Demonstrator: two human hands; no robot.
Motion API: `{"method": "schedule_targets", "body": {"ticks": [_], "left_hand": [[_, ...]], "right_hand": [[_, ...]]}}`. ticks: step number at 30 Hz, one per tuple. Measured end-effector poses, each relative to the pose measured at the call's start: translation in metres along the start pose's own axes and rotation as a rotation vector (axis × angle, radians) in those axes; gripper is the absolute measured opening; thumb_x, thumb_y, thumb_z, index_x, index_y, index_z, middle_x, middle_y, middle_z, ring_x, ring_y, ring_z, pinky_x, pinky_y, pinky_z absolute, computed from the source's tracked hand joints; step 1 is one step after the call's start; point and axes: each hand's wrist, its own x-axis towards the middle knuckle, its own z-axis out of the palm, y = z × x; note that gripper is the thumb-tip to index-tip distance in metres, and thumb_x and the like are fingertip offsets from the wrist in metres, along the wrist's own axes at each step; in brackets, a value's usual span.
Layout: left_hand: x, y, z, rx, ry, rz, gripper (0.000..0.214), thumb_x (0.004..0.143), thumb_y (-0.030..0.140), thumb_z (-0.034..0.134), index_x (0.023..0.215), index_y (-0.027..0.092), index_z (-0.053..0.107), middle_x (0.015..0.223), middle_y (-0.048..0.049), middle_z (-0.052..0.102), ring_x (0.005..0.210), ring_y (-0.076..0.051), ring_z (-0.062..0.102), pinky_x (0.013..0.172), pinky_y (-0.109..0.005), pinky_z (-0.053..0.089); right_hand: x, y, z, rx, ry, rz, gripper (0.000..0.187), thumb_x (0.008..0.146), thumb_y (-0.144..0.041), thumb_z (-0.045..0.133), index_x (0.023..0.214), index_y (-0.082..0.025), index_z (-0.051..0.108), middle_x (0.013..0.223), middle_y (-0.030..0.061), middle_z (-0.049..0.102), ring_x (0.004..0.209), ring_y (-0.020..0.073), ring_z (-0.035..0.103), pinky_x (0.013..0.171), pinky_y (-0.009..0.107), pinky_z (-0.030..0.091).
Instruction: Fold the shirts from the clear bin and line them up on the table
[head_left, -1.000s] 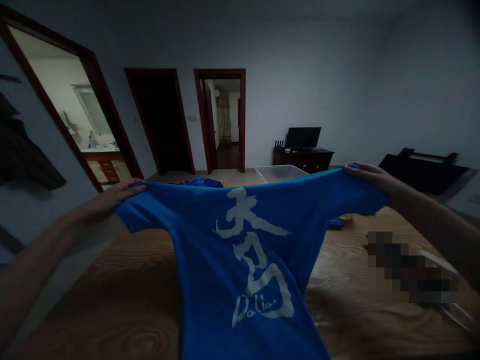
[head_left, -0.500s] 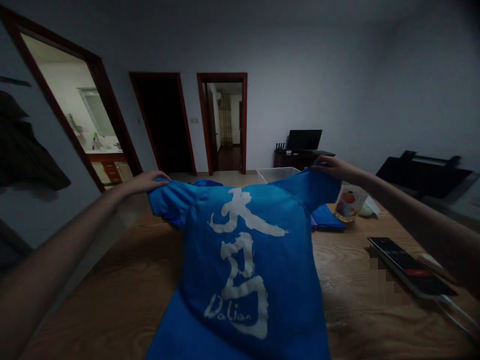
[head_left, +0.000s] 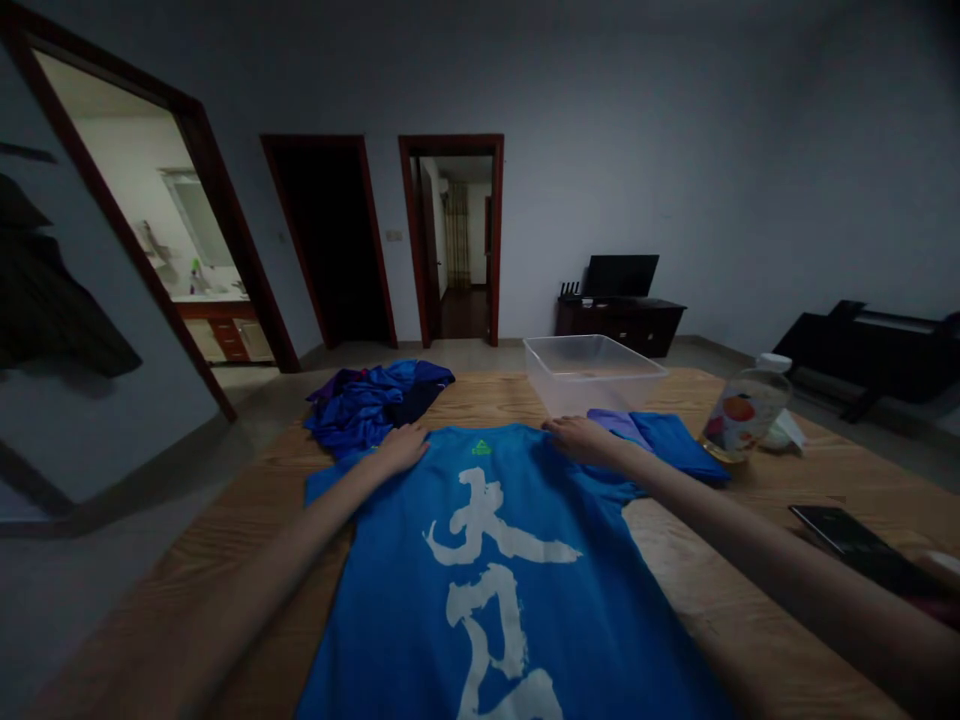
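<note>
A blue T-shirt (head_left: 487, 580) with large white characters lies flat on the wooden table (head_left: 750, 600), collar end away from me. My left hand (head_left: 401, 448) rests on its far left shoulder, fingers lying on the cloth. My right hand (head_left: 581, 437) presses on the far right shoulder in the same way. Neither hand lifts the shirt.
A heap of blue and purple clothes (head_left: 371, 400) lies at the table's far left. A clear plastic bin (head_left: 592, 370) stands at the far middle, folded blue and purple garments (head_left: 667, 445) beside it. A printed jar (head_left: 742, 415) and a dark phone (head_left: 855, 535) sit to the right.
The shirt, held up in the air by its shoulders before, now lies spread on the table. Both hands came down and inward onto its shoulders.
</note>
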Motion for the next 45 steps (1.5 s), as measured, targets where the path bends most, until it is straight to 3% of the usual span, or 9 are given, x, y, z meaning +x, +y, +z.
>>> {"method": "schedule_targets", "body": {"ticks": [3,8,15,19,25,28,32,37,45], "left_hand": [[0.021,0.009,0.016,0.038,0.075,-0.07,0.035,0.104,0.038,0.056,0.127,0.017,0.071,0.137,-0.0208,0.067,0.13,-0.036,0.063,0.104,-0.046,0.052],[0.03,0.004,0.033,0.062,0.179,-0.143,0.03,0.108,0.035,0.049,0.124,0.017,0.069,0.128,-0.0197,0.069,0.122,-0.034,0.064,0.099,-0.044,0.05],[0.067,0.004,0.023,0.092,0.328,-0.201,0.039,0.109,0.02,0.036,0.137,0.013,0.063,0.132,-0.0248,0.068,0.128,-0.039,0.057,0.109,-0.053,0.04],[0.085,0.019,0.014,0.075,0.376,-0.241,0.043,0.105,0.013,0.037,0.138,0.01,0.064,0.133,-0.028,0.066,0.133,-0.041,0.054,0.109,-0.055,0.039],[0.052,0.037,0.039,-0.022,0.34,-0.161,0.05,0.11,0.03,0.037,0.155,0.013,0.054,0.157,-0.0214,0.057,0.145,-0.035,0.051,0.121,-0.049,0.035],[0.019,0.019,0.054,-0.081,0.29,-0.198,0.062,0.114,0.046,0.028,0.164,0.013,0.042,0.166,-0.0205,0.048,0.153,-0.032,0.047,0.125,-0.047,0.035],[-0.012,-0.022,0.059,-0.133,0.188,-0.18,0.064,0.114,0.048,0.025,0.164,0.012,0.042,0.17,-0.018,0.044,0.16,-0.026,0.039,0.129,-0.042,0.031],[-0.012,-0.05,0.053,-0.171,0.144,-0.095,0.063,0.114,0.051,0.026,0.161,0.016,0.049,0.173,-0.0121,0.04,0.16,-0.023,0.038,0.131,-0.04,0.031],[-0.006,-0.043,0.055,-0.187,0.25,-0.089,0.062,0.111,0.056,0.04,0.153,0.016,0.059,0.167,-0.0129,0.05,0.151,-0.028,0.052,0.127,-0.041,0.038]], "right_hand": [[0.026,-0.011,0.021,-0.015,-0.077,0.085,0.036,0.106,-0.04,0.066,0.134,-0.017,0.066,0.125,0.0105,0.072,0.107,0.0239,0.072,0.094,0.043,0.061],[0.047,-0.01,0.042,-0.016,-0.081,0.167,0.031,0.106,-0.041,0.066,0.129,-0.021,0.069,0.132,0.0093,0.068,0.11,0.0226,0.07,0.095,0.042,0.061],[0.073,-0.027,0.029,-0.026,0.111,0.129,0.04,0.106,-0.016,0.045,0.141,-0.011,0.063,0.141,0.0255,0.061,0.134,0.0391,0.054,0.116,0.055,0.039],[0.083,-0.049,0.021,0.007,0.156,0.078,0.049,0.104,-0.017,0.04,0.149,-0.015,0.058,0.151,0.0229,0.057,0.139,0.0395,0.047,0.12,0.052,0.03],[0.06,-0.089,0.06,0.111,0.108,0.218,0.059,0.113,-0.049,0.026,0.156,-0.018,0.052,0.157,0.0205,0.056,0.14,0.0391,0.052,0.115,0.054,0.038],[0.053,-0.088,0.081,0.165,0.065,0.289,0.065,0.113,-0.056,0.023,0.162,-0.022,0.046,0.169,0.0172,0.044,0.154,0.04,0.041,0.122,0.062,0.031],[0.057,-0.07,0.092,0.222,0.033,0.259,0.069,0.112,-0.061,0.024,0.168,-0.024,0.039,0.176,0.0146,0.033,0.161,0.0383,0.031,0.127,0.066,0.021],[0.059,-0.048,0.092,0.239,0.016,0.149,0.065,0.113,-0.056,0.026,0.17,-0.026,0.037,0.177,0.0113,0.03,0.164,0.0317,0.028,0.131,0.058,0.018],[0.066,-0.037,0.094,0.259,0.026,0.071,0.064,0.113,-0.053,0.03,0.168,-0.021,0.04,0.177,0.012,0.031,0.165,0.0287,0.026,0.133,0.051,0.018]]}}
